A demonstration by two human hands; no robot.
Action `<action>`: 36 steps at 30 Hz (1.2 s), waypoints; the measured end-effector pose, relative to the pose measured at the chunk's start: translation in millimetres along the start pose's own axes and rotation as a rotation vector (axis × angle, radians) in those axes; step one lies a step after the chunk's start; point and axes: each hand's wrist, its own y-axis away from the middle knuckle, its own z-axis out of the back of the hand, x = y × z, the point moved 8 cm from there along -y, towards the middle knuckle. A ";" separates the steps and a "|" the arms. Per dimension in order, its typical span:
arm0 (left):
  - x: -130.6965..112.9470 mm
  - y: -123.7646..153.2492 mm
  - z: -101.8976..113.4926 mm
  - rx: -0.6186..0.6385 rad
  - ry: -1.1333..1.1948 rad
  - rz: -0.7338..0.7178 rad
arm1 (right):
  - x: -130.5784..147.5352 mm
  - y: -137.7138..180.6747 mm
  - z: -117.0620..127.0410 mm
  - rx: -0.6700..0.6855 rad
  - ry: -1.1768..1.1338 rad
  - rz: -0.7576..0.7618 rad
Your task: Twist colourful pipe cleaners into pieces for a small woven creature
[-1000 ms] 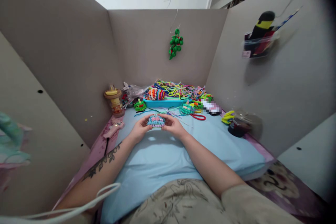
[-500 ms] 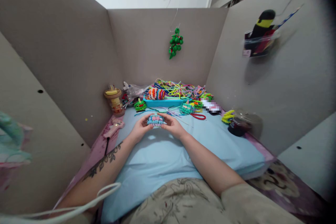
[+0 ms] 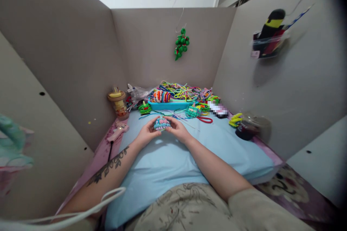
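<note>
Head view, woven piece [image 3: 162,123] between hands [image 3: 148,132] [image 3: 179,130], right edge of cloth [image 3: 222,140] well apart

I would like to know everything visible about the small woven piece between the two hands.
The small woven piece is rounded, built from plump, cord-like rows in blue, pink and lilac, and looks soft. It sits between the left hand and the right hand, seemingly touching both, raised over the light blue cloth. Its far side is hidden.

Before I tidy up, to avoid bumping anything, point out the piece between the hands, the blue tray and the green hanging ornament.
Held piece [image 3: 162,124], head view: middle of its visible side.
Blue tray [image 3: 173,106], head view: front wall.
Green hanging ornament [image 3: 181,44], head view: its middle.
</note>
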 end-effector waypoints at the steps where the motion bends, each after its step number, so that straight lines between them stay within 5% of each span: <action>1: -0.1 -0.2 1.4 -0.012 -0.008 -0.001 | -0.5 -0.1 0.3 0.001 -0.001 0.000; 18: 5.9 -2.7 1.7 0.037 -0.152 -0.072 | -0.8 1.7 -8.9 0.096 -0.191 -0.034; 22: 5.6 -2.6 4.4 0.007 -0.237 -0.123 | -5.2 3.3 -13.4 0.143 -0.158 -0.019; 27: 7.6 -3.5 4.7 0.016 -0.276 -0.140 | -15.8 1.5 -5.7 0.040 0.016 0.015; 36: -7.2 -0.4 15.3 -0.145 -0.525 -0.340 | -8.3 4.9 -15.3 0.029 0.053 0.008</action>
